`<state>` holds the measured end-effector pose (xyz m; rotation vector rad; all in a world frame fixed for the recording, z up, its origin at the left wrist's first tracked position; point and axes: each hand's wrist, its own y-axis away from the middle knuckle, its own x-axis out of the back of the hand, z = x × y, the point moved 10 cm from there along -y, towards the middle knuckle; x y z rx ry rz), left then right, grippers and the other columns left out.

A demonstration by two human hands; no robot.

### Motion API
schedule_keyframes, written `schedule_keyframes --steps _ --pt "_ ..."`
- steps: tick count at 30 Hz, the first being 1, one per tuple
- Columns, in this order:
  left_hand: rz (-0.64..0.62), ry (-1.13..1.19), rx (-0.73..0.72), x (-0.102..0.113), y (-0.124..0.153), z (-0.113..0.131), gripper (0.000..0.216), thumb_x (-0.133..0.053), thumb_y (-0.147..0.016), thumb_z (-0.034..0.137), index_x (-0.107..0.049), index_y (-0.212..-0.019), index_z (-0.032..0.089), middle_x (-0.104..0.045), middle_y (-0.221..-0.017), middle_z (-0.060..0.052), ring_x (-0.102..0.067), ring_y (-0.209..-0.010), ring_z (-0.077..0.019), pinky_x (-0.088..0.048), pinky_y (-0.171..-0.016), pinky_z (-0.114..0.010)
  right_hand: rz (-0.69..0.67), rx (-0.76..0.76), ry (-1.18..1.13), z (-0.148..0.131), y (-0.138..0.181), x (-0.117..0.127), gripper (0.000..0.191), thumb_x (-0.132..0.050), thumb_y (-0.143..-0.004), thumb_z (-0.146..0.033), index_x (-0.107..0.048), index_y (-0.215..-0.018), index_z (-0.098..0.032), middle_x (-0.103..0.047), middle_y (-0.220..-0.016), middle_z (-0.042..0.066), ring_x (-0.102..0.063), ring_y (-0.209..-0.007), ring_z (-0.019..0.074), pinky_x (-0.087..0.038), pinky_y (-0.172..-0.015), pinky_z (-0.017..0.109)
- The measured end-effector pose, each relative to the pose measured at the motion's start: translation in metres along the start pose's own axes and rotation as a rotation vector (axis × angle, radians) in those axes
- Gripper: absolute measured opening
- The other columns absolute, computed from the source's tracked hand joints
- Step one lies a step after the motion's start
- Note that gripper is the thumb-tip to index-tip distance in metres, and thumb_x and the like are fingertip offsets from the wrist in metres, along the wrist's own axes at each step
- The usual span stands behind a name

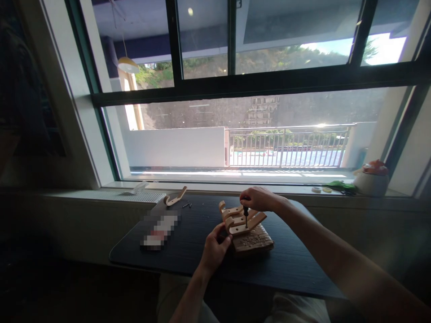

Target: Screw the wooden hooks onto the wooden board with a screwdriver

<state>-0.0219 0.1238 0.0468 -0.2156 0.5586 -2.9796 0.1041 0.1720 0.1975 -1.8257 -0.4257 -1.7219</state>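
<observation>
My right hand (257, 198) is closed around the dark handle of a screwdriver (246, 220), held upright with its tip down on the nearest wooden hook (239, 229). My left hand (214, 247) pinches the curled left end of that hook, thumb toward me; its fingertips are partly hidden. Behind lie further curved wooden hooks (232, 211), each with small dark holes. All of them rest on a thick wooden board (254, 243) with a rough, pitted face. Another wooden hook (175, 197) lies apart at the table's back left, with a few screws (187, 205) beside it.
The dark table (188, 258) has rounded corners and stands against a window sill (215, 188). A blurred-out flat item (160, 231) lies at left. On the right of the sill stand a white pot with a reddish top (372, 179) and some green leaves (338, 185).
</observation>
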Motion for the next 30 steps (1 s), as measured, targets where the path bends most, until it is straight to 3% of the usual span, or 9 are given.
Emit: schedule_keyframes --steps 13,20,30 --pt "-0.007 -0.010 -0.008 -0.001 0.000 0.000 0.044 -0.061 -0.072 0.030 -0.059 -0.113 0.015 -0.066 -0.108 -0.007 -0.062 -0.075 -0.0150 -0.053 -0.070 -0.027 0.055 -0.102 0.045 0.016 0.007 -0.004 0.037 -0.043 -0.086 -0.042 -0.070 -0.087 -0.017 -0.068 -0.078 0.009 -0.059 -0.070 0.0178 -0.032 -0.057 0.026" --pt "-0.010 0.001 -0.004 -0.001 -0.001 -0.003 0.045 -0.062 -0.072 0.031 -0.059 -0.114 0.015 -0.066 -0.108 -0.007 -0.062 -0.076 -0.0155 -0.052 -0.071 -0.027 0.003 -0.029 0.017 0.008 0.006 -0.003 0.025 -0.051 -0.078 -0.033 -0.071 -0.092 -0.026 -0.069 -0.083 0.003 -0.058 -0.071 0.0159 -0.032 -0.057 0.024" --pt "-0.032 -0.057 -0.020 -0.003 0.002 0.005 0.039 -0.058 -0.075 0.026 -0.058 -0.113 0.015 -0.066 -0.108 -0.006 -0.061 -0.080 -0.0156 -0.051 -0.074 -0.027 0.025 -0.032 0.005 0.011 0.012 -0.008 0.032 -0.045 -0.083 -0.038 -0.069 -0.088 -0.018 -0.068 -0.076 0.006 -0.055 -0.065 0.0155 -0.032 -0.056 0.025"
